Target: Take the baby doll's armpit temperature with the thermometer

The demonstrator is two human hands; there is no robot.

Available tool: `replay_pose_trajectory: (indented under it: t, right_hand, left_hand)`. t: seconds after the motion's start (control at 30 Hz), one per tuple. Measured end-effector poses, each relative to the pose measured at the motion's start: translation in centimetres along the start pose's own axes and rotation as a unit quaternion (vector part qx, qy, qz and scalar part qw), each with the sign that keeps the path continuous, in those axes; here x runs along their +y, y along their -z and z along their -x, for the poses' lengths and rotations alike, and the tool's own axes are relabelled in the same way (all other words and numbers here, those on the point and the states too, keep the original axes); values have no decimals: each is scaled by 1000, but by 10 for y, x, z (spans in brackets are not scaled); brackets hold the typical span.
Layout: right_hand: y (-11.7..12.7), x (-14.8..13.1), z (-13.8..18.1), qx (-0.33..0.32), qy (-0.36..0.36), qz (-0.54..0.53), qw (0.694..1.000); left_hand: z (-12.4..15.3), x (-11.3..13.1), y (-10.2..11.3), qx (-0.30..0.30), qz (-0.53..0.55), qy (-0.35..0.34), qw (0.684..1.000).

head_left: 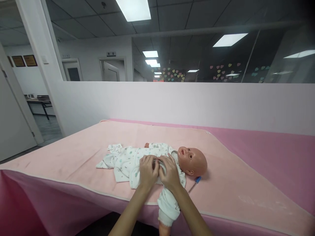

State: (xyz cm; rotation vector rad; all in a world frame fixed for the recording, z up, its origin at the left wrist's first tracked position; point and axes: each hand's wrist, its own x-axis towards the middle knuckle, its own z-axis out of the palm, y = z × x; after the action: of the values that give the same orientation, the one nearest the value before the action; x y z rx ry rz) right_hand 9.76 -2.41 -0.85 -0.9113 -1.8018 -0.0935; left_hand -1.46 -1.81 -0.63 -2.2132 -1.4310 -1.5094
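A baby doll (195, 160) lies on its back, head to the right, mouth open. It wears a white baby top (131, 164) with a small green print and matching trousers (108, 160). Over the doll's chest, my left hand (148, 168) has its fingers bent and pressed onto the top's cloth. Beside it, my right hand (169, 172) grips the cloth the same way, thumbs and fingertips nearly meeting. The small spot between them is hidden by my fingers. One sleeved doll arm (168, 203) reaches past the bed's front edge under my right forearm.
A peach-coloured sheet (228, 183) covers a pink padded table (278, 154). Near the doll's head lies a thin stick with a blue end (197, 179). Behind the table stands a low white wall (172, 101) with glass above. An open doorway is at left.
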Motion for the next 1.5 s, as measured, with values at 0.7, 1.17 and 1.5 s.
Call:
replay_pose_trajectory:
  t: [0.7,1.17,1.5]
  right_hand:
    - [-5,11,2,31,-58,6,998]
    - [-7,12,1,23,-37,15,999]
    - [-10,17,3,21,-36,10,999]
  left_hand:
    - [1,3,-2,56,59,62,995]
    - [0,4,-1,37,44,83,995]
    - [0,5,-1,36,44,86,995]
